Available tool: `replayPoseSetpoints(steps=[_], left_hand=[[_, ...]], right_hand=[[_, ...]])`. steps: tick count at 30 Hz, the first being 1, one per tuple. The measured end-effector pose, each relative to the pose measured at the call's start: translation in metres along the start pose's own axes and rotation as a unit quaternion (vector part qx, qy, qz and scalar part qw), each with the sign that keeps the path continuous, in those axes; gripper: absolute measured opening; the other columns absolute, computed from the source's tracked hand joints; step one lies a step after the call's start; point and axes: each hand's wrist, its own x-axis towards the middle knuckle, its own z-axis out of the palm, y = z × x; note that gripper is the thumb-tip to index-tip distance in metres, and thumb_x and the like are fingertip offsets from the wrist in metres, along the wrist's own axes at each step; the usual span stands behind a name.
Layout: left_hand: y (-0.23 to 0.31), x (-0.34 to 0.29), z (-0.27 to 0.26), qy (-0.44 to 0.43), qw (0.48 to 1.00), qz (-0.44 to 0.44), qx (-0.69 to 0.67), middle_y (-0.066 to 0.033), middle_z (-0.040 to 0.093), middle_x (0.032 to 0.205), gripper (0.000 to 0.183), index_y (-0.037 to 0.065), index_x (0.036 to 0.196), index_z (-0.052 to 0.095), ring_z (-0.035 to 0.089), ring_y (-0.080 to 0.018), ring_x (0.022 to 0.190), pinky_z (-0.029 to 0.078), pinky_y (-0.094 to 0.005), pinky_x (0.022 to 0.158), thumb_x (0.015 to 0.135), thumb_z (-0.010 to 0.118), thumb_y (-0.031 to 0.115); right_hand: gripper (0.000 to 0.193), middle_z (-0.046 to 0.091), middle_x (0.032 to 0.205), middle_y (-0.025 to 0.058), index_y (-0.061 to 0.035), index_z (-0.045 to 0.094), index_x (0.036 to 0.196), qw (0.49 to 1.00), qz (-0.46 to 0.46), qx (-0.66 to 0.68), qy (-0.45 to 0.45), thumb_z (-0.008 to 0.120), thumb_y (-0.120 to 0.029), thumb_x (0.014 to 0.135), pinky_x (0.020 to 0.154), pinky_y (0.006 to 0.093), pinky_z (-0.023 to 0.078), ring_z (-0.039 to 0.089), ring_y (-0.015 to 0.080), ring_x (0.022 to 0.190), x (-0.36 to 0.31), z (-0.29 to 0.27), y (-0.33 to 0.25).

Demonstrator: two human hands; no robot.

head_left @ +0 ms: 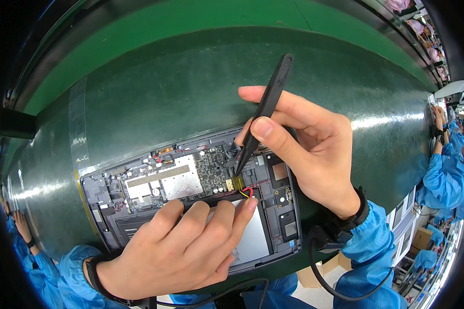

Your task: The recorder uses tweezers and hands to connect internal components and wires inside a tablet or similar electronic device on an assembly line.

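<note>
An opened tablet (295,226) lies on the green bench with its inside facing up. Its circuit board (211,167), silver shield plate (182,181) and flat battery (255,234) show. My right hand (314,147) pinches black plastic tweezers (269,98) between thumb and fingers. Their tip points down at a connector with yellow tape (237,183) on the board's edge. Over the battery, my left hand (185,247) rests with bent fingers apart. Its index fingertip touches or nearly touches the short red and yellow wires (248,192) at the connector. The palm hides part of the battery.
The green bench (180,87) stretches around the tablet, with clear tape (78,123) at left. Black cables (319,280) hang by my wrists. People in blue sleeves work at the far right (441,170) and far left (28,242). A cardboard box (309,275) stands below the bench edge.
</note>
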Motion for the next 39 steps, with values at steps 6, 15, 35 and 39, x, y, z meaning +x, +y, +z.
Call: replayPoseSetpoints(steps=[6, 15, 35, 39], left_hand=[[0.0, 0.001, -0.001, -0.004, 1.0, 0.0, -0.002, -0.0047, 0.051, 0.111, 0.058, 0.013, 0.128, 0.062, 0.046, -0.0221, 0.098, 0.041, -0.0397, 0.088, 0.077, 0.059, 0.043], [0.0, 0.001, -0.002, -0.01, 1.0, 0.0, -0.014, -0.0048, 0.051, 0.112, 0.06, 0.012, 0.129, 0.061, 0.045, -0.0227, 0.099, 0.041, -0.0397, 0.088, 0.077, 0.06, 0.042], [-0.012, 0.005, -0.007, -0.001, 0.998, 0.009, -0.055, -0.0133, 0.055, 0.134, 0.062, 0.008, 0.13, 0.057, 0.053, -0.0241, 0.098, 0.041, -0.0376, 0.082, 0.078, 0.059, 0.042], [-0.026, 0.011, -0.016, 0.018, 0.988, -0.007, -0.151, -0.0123, 0.059, 0.124, 0.067, 0.005, 0.133, 0.054, 0.054, -0.0249, 0.097, 0.042, -0.0381, 0.081, 0.072, 0.069, 0.029]], right_hand=[[0.035, 0.072, 0.085, 0.0085, 0.0036, 0.059, 0.125, 0.998, -0.057, -0.015, -0.006, 0.063, -0.013, 0.095, 0.056, 0.0173, 0.044, 0.063, 0.007, 0.075, 0.001, -0.001, 0.006], [0.035, 0.072, 0.086, 0.008, 0.0035, 0.059, 0.125, 1.0, -0.012, 0.006, 0.001, 0.063, -0.014, 0.095, 0.058, 0.0172, 0.045, 0.063, 0.007, 0.076, -0.001, 0.002, 0.001], [0.023, 0.07, 0.095, 0.0121, 0.0053, 0.062, 0.11, 0.991, -0.08, 0.067, 0.078, 0.064, -0.009, 0.093, 0.083, 0.0289, 0.052, 0.067, 0.0173, 0.092, 0.003, -0.003, -0.002], [0.022, 0.071, 0.091, 0.0098, 0.0042, 0.063, 0.109, 0.99, -0.072, 0.08, 0.095, 0.065, -0.009, 0.092, 0.081, 0.0252, 0.05, 0.067, 0.0126, 0.089, 0.003, -0.009, -0.002]])
